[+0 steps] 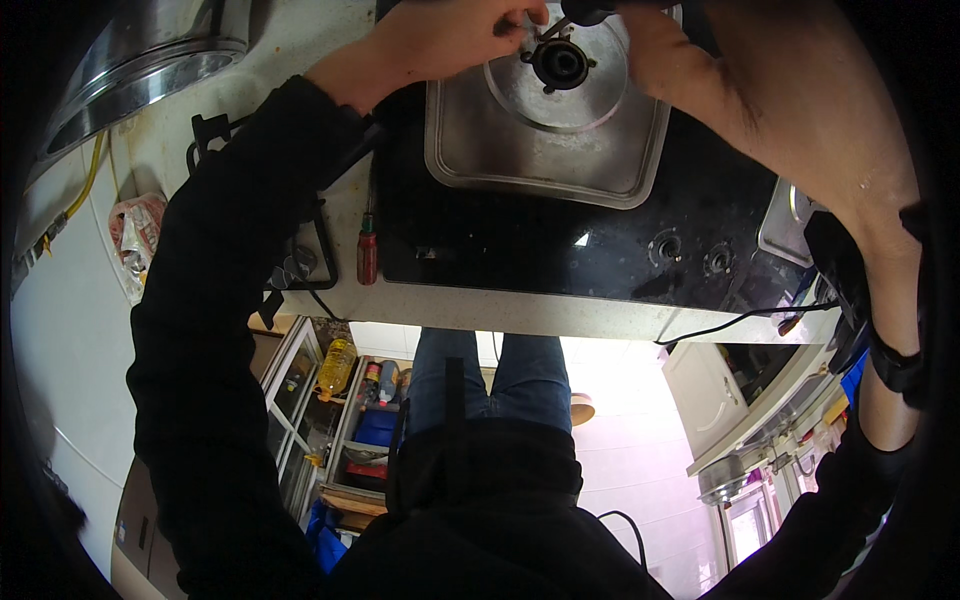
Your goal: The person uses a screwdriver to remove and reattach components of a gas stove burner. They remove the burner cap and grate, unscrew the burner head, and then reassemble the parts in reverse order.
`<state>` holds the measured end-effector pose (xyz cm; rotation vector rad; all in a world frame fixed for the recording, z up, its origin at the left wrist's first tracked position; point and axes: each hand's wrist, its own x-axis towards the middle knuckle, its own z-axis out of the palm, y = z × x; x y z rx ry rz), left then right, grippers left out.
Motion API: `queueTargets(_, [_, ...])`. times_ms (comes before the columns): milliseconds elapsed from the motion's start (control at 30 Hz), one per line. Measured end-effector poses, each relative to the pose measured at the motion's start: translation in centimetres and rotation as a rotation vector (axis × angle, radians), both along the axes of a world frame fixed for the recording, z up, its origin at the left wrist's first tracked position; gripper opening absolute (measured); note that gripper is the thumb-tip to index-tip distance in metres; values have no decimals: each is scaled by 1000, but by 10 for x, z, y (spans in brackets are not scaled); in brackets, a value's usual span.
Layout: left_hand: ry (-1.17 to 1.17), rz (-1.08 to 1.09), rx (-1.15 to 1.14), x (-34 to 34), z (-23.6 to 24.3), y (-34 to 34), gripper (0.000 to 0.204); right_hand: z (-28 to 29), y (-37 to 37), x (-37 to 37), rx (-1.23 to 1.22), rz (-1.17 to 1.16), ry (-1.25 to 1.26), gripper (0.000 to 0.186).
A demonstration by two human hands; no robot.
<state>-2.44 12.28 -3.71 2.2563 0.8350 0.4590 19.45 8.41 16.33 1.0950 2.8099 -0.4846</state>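
Note:
My left hand (480,30) reaches in over the steel tray (540,172) of a black glass gas hob (490,245). Its fingers are curled together beside the dark round burner (560,64); what they pinch, if anything, is too small to make out. The burner sits on a shiny round plate (515,100) in the tray. Opposite, my right hand (655,45) is at the upper edge, its fingers mostly cut off. Beside it a dark-handled tool (588,10) with a thin shaft points down at the burner's rim, seemingly in that hand.
A red-handled screwdriver (367,250) lies left of the hob. Black pan supports (318,250) rest on the counter under my left sleeve. Two bare knob stems (668,250) stick up from the glass. A large steel pot (150,65) stands far left; a black cable (740,322) crosses the front edge.

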Motion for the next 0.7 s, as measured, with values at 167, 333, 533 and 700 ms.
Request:
queueTargets(167, [-72, 41, -59, -7, 26, -5, 30, 0, -1, -3, 4, 1, -2, 30])
queueTargets(333, [-347, -106, 187, 3, 35, -7, 37, 0, -1, -2, 9, 10, -10, 30])
queueTargets(533, [49, -124, 130, -7, 20, 0, 25, 6, -9, 6, 23, 33, -1, 29])
queueTargets(700, [-13, -189, 171, -2, -1, 2, 15, 5, -13, 9, 27, 41, -10, 29])
